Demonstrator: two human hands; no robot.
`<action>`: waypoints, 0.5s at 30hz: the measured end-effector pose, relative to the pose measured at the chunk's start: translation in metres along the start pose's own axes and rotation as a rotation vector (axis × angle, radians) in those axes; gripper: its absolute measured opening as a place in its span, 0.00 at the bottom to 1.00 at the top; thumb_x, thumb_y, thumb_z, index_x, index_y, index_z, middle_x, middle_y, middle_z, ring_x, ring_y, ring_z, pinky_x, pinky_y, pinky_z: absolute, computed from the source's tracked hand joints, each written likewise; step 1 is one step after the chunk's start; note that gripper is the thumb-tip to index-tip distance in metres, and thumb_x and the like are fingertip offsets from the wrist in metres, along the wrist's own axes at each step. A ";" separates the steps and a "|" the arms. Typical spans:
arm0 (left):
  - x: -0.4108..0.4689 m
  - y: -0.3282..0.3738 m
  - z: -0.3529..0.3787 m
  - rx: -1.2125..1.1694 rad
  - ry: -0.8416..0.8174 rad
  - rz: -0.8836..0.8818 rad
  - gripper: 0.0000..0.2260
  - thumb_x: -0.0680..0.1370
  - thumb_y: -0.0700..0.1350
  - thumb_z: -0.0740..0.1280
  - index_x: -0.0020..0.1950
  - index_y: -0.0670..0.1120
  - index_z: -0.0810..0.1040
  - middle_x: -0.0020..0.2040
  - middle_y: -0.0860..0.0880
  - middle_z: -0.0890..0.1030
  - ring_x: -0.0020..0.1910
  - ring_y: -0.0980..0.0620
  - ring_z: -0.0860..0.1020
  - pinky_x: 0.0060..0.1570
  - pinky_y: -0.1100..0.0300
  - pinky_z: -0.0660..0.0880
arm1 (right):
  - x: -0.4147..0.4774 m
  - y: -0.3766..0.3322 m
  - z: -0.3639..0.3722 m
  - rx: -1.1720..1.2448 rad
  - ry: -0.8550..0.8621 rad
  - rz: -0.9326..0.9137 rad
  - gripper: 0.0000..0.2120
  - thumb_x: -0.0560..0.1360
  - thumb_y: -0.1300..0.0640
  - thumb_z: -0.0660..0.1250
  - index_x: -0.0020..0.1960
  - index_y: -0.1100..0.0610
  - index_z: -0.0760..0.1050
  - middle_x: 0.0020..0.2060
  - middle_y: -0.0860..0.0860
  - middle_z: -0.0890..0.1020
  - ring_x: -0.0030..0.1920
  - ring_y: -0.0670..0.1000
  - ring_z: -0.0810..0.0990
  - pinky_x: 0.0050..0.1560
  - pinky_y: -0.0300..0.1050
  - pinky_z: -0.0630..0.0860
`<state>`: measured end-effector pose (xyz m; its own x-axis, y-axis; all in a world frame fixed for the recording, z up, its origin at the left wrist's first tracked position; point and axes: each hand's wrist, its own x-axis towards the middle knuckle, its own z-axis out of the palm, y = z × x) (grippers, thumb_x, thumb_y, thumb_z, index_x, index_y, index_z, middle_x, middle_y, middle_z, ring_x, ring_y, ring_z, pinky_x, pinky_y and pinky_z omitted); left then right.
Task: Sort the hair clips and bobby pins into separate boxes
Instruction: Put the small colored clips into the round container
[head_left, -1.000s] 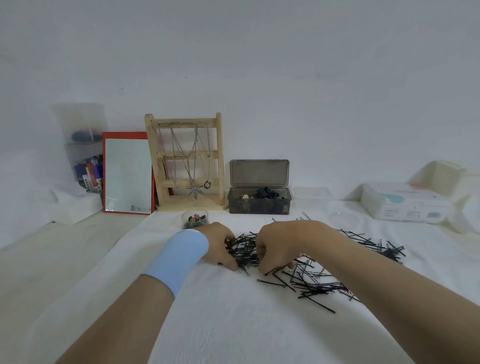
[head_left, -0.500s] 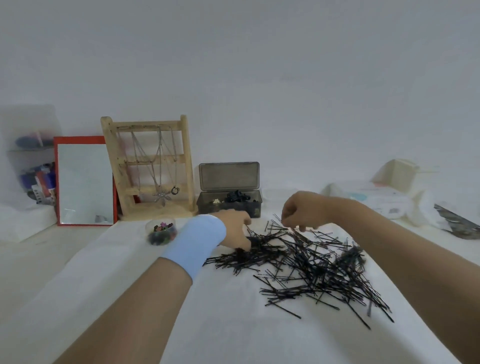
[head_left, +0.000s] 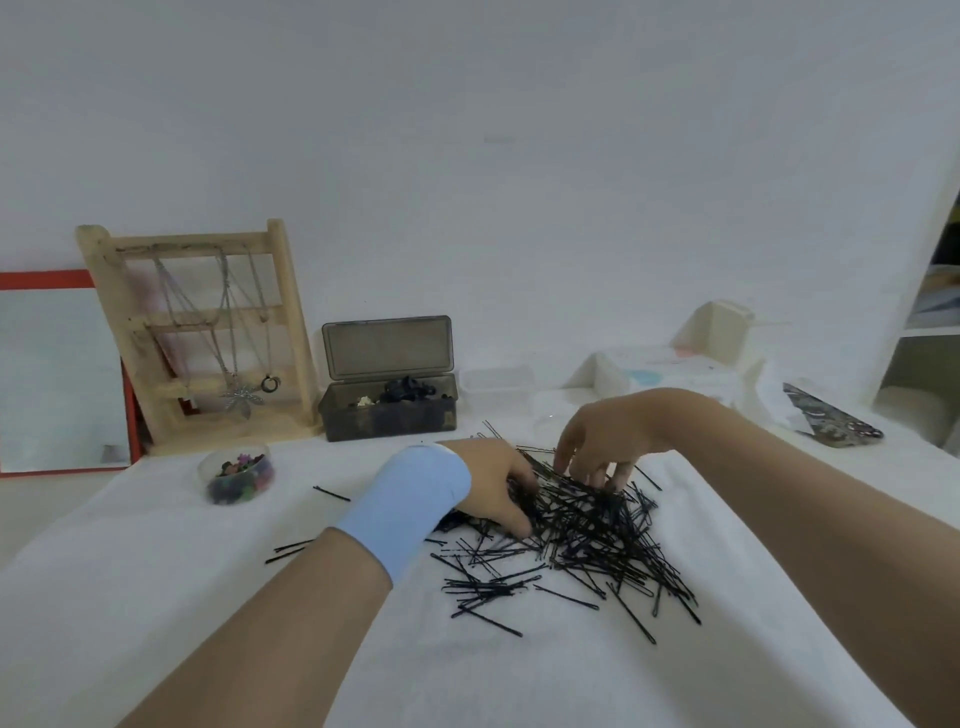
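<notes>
Tabletop (head_left: 156, 597): draped in white cloth, running back to a white wall.
Mirror (head_left: 52, 374): red-framed, leaning upright at the far left edge.
Wooden rack (head_left: 291, 332): hung with necklaces, just right of the mirror at the far edge.
Dark box (head_left: 387, 415): lid up, beside the rack at the far edge; dark hair clips (head_left: 408, 389) lie inside.
Clear box (head_left: 496, 378): low and lidless, just right of the dark box.
Bobby pins (head_left: 587, 540): a black heap at the tabletop's middle, a few strays toward the left edge.
Left hand (head_left: 493, 488): pale blue wristband, fingers curled into the heap's left side; grip state cannot be told.
Right hand (head_left: 608, 441): fingers spread, grip wide, tips touching the heap's far side.
Round tub (head_left: 236, 473): clear, holding small coloured clips, left of the heap.
</notes>
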<state>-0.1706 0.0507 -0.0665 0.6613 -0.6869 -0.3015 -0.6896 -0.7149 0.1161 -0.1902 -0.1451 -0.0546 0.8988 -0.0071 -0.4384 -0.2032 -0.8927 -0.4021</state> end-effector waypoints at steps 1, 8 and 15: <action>-0.002 -0.002 -0.002 0.032 0.009 -0.026 0.28 0.73 0.60 0.72 0.72 0.58 0.72 0.71 0.55 0.70 0.68 0.50 0.71 0.65 0.53 0.70 | -0.001 0.001 -0.002 0.029 0.012 -0.015 0.12 0.76 0.63 0.66 0.59 0.56 0.80 0.46 0.53 0.83 0.47 0.52 0.83 0.48 0.49 0.84; 0.003 0.041 0.011 0.013 -0.020 0.090 0.48 0.64 0.74 0.69 0.79 0.62 0.52 0.80 0.59 0.49 0.79 0.50 0.49 0.74 0.37 0.56 | -0.016 0.007 -0.010 -0.160 -0.121 0.402 0.16 0.80 0.54 0.64 0.58 0.67 0.75 0.46 0.63 0.85 0.44 0.61 0.86 0.41 0.55 0.83; 0.016 0.025 0.015 0.011 0.080 0.094 0.29 0.69 0.65 0.71 0.68 0.59 0.72 0.60 0.52 0.74 0.62 0.46 0.74 0.60 0.46 0.74 | -0.014 0.001 -0.001 0.129 -0.129 0.129 0.13 0.81 0.63 0.61 0.61 0.72 0.73 0.43 0.65 0.84 0.44 0.63 0.86 0.39 0.53 0.84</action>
<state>-0.1814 0.0242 -0.0824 0.6152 -0.7591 -0.2129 -0.7523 -0.6460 0.1297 -0.2019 -0.1461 -0.0477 0.8064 -0.0527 -0.5890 -0.3688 -0.8233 -0.4314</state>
